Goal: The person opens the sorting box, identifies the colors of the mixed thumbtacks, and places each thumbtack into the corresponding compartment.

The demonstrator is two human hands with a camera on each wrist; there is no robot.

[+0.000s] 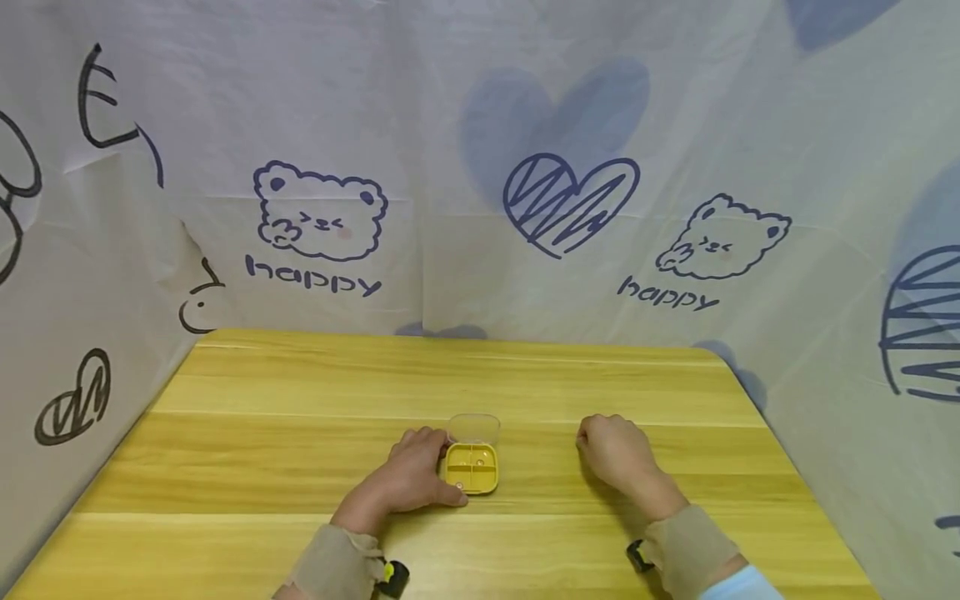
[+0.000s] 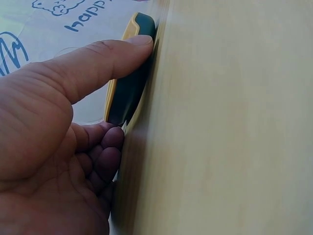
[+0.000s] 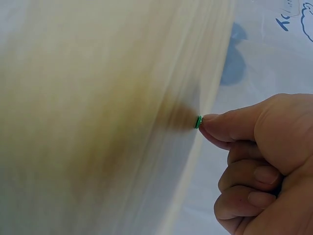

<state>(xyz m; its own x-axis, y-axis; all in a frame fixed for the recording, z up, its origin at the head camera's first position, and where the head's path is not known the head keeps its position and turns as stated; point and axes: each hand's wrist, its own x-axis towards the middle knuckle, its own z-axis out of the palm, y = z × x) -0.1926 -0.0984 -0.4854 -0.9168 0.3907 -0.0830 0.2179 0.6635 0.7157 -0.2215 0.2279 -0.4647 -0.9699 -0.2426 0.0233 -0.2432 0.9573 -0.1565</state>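
Note:
A small yellow pill box (image 1: pixel 483 480) with divided compartments lies on the table, its clear lid (image 1: pixel 475 427) raised at the far side. Tiny round pieces are inside some compartments. My left hand (image 1: pixel 408 475) grips the box from its left, thumb at the near edge and fingers at the far one. The left wrist view has the box's dark green outer side (image 2: pixel 132 95) under the thumb. Off to the right, my right hand (image 1: pixel 618 450) pinches a tiny green piece (image 3: pixel 198 122) between thumb and forefinger, close over the tabletop. Its other fingers are curled in.
The wood-grain table (image 1: pixel 300 375) has rounded far corners. A pale cloth (image 1: pixel 450 125) printed with hearts, bear faces and lettering hangs behind it and along both sides.

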